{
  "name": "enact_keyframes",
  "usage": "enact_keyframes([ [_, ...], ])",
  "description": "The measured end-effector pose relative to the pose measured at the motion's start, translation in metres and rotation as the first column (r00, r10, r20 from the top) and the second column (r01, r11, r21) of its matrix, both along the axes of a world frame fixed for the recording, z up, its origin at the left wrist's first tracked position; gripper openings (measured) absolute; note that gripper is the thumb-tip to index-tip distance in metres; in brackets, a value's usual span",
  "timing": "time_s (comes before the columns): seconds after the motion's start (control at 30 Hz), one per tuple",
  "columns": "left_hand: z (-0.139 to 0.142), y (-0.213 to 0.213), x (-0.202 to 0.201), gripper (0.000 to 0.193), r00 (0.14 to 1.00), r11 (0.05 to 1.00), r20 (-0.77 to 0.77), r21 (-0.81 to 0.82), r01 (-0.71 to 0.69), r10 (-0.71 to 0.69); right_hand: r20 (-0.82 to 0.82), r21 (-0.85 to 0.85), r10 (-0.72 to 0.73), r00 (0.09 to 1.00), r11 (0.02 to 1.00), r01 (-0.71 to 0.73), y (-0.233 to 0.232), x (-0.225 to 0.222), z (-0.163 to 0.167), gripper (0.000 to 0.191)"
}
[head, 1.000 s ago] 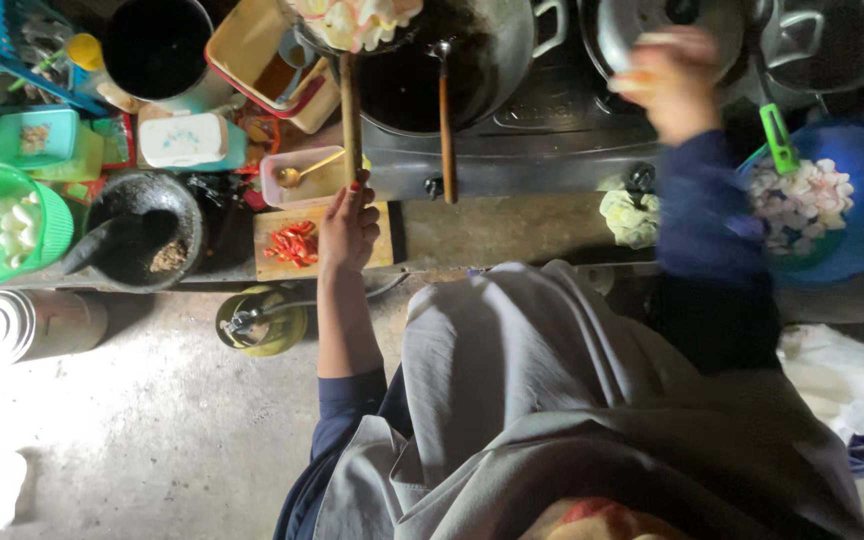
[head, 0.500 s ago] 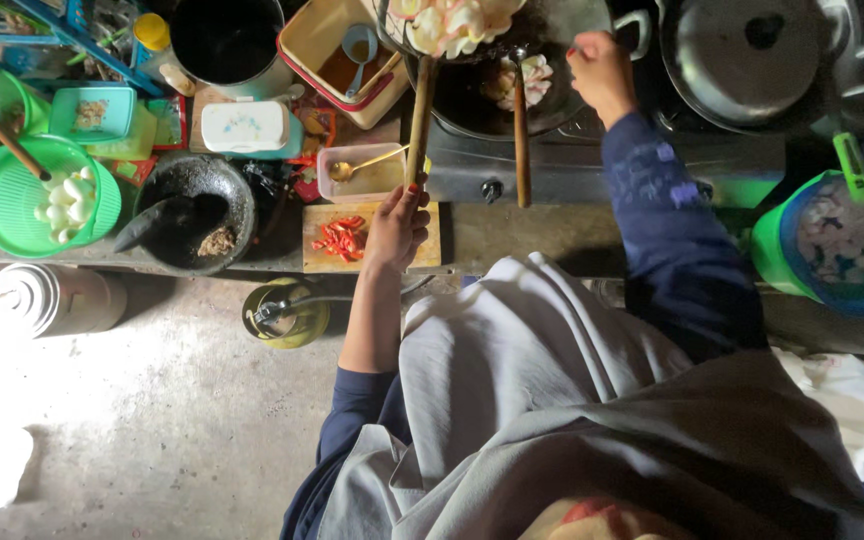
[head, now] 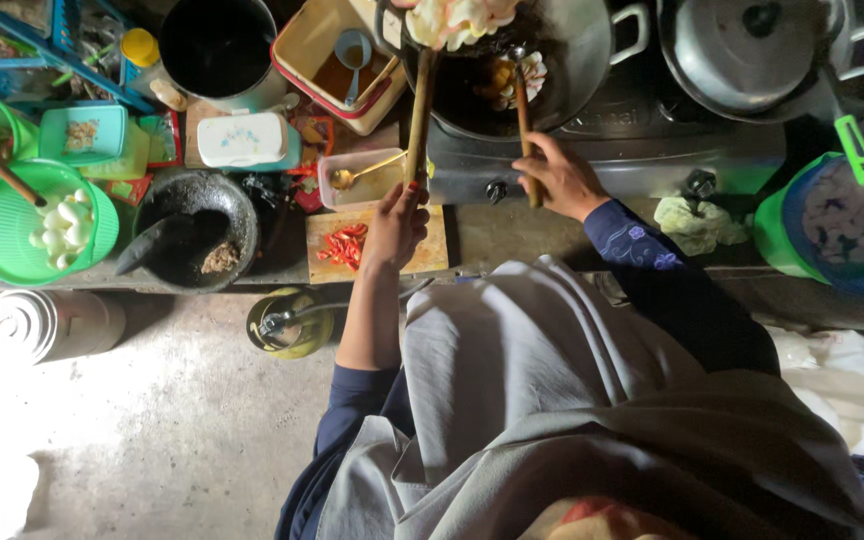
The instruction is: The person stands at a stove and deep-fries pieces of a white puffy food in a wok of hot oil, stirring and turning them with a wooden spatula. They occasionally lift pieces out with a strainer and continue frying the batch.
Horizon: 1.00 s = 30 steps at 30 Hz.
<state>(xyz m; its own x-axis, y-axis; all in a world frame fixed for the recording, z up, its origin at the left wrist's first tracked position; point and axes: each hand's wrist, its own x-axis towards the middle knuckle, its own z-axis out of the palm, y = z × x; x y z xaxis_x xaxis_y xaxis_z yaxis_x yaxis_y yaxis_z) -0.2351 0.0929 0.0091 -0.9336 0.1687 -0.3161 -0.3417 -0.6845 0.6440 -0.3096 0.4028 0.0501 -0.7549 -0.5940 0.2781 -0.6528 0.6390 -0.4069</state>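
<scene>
Over the stove (head: 652, 150), at the dark wok (head: 512, 70): frying under way, not finished. Pale crackers (head: 457, 18) already lifted clear on the skimmer's wooden handle (head: 418, 110); a few pieces (head: 517, 80) left in the oil. Left hand (head: 397, 225) raised from the elbow, grip closed around the lower end of that handle, skimmer head held above the wok rim. Right hand (head: 562, 178) extended forward, sleeve to the wrist, grip closed on a wooden stick (head: 522, 120) with its tip among the pieces in the oil. Blue basin (head: 852, 225) at far right holding more pale chips, judged still uncooked. Cutting board (head: 377, 245) with chopped red chilli (head: 347, 245) on the surface beneath the left hand.
</scene>
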Motion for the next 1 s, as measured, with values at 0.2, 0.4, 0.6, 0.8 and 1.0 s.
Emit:
enact_keyframes([
  [0.2,-0.002,-0.003,0.003,0.019,1.000,0.999,-0.006,0.049,0.022,-0.022,-0.211,-0.330,-0.188,0.959,0.937,0.112,0.010,0.001,0.002,0.023],
  [0.4,-0.004,-0.030,0.008,0.018,0.993,0.995,-0.063,0.037,-0.097,0.099,-0.186,-0.556,-0.509,0.841,0.760,0.337,0.023,0.001,0.011,0.018],
  [0.6,-0.004,-0.065,0.011,0.024,0.968,0.973,-0.101,0.025,-0.228,0.229,0.135,-0.779,-0.353,0.926,0.540,0.320,-0.003,0.000,0.005,0.012],
  [0.8,-0.005,-0.085,0.010,0.027,0.955,0.959,-0.086,0.003,-0.284,0.283,0.078,-0.800,-0.314,0.946,0.547,0.247,-0.017,0.005,0.005,0.010],
  [1.0,-0.002,-0.087,0.005,0.027,0.958,0.959,-0.044,0.031,-0.283,0.284,0.110,-0.748,-0.386,0.916,0.575,0.332,-0.016,-0.002,0.006,0.006],
])
